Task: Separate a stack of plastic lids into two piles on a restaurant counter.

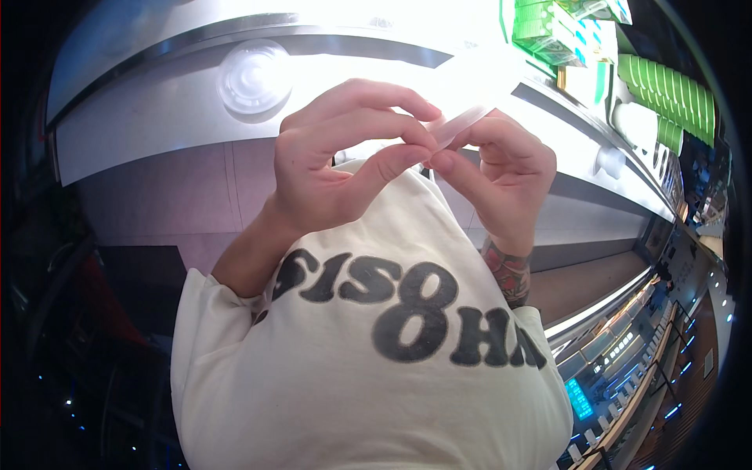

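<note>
Above the near edge of a brightly lit white counter, my left hand (346,153) and my right hand (499,158) meet in front of my chest. Between their fingertips is a translucent plastic lid or similar thin disc (464,124), seen nearly edge-on. My left thumb and fingers pinch its left end, while my right thumb and curled index finger grip it from the right. Glare washes out the far side of this piece. To the left of my left hand, a round clear plastic lid or shallow container (254,76) lies on the counter (147,126).
Green-and-white boxes (549,32) are stacked at the back right, with green ribbed stacks (667,97) beside them. A small white object (610,161) sits on the counter's right part. Floor tiles (158,188) show below the edge. A long display table (634,399) runs along the lower right.
</note>
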Demonstrator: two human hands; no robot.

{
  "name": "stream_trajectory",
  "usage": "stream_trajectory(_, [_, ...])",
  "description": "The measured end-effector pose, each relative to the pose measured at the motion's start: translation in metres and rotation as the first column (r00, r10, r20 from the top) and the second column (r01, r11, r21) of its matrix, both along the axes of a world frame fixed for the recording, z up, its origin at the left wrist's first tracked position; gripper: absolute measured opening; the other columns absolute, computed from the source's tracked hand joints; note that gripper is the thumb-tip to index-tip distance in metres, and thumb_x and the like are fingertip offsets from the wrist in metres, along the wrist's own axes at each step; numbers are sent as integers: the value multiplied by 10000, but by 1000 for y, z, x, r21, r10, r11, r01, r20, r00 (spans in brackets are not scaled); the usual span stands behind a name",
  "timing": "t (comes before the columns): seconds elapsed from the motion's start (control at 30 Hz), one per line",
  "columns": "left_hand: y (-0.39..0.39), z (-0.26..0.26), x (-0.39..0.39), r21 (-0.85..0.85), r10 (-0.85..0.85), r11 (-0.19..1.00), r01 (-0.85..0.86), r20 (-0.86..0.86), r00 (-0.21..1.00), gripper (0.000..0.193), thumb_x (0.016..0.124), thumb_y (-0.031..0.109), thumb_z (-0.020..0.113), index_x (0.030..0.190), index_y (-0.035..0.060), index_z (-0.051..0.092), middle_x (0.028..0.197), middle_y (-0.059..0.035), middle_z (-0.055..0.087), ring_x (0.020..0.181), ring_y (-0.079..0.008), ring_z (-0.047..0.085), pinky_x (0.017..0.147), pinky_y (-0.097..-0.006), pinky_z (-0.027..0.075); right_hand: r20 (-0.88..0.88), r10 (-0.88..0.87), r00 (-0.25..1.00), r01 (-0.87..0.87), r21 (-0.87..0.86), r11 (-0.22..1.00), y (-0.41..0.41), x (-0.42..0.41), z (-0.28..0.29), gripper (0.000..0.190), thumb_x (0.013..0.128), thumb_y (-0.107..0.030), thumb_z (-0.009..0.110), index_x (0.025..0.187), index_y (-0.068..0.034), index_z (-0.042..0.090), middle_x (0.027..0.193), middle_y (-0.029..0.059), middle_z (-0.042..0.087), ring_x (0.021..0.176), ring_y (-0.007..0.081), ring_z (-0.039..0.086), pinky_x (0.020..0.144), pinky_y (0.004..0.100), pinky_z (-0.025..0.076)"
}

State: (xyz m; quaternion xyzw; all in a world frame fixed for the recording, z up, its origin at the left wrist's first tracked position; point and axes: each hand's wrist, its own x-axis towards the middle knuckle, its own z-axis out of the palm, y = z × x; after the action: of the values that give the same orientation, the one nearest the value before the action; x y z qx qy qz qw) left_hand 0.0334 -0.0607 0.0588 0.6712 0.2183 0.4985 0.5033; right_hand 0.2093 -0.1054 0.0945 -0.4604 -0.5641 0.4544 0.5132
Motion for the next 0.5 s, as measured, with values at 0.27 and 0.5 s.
stream_trajectory(0.27, [0,9,-2,-70,-28,997,25,-40,999,130,728,-49,671,851,-8,683,969,-141,642,927,-245,638,791,-320,505,86,-14,996,11,40,999,-2,3,-1,186,708,54,735,872,23,652,848,103,676,676,110,612,591,220,481])
stream_trajectory(0.5, [-3,13,-2,-201,-43,979,28,-71,997,133,718,-51,672,841,-2,687,966,-135,643,939,-230,633,804,-320,497,284,-16,959,-27,148,989,-1,4,1,207,696,12,765,881,-2,673,843,89,673,676,116,630,582,210,475])
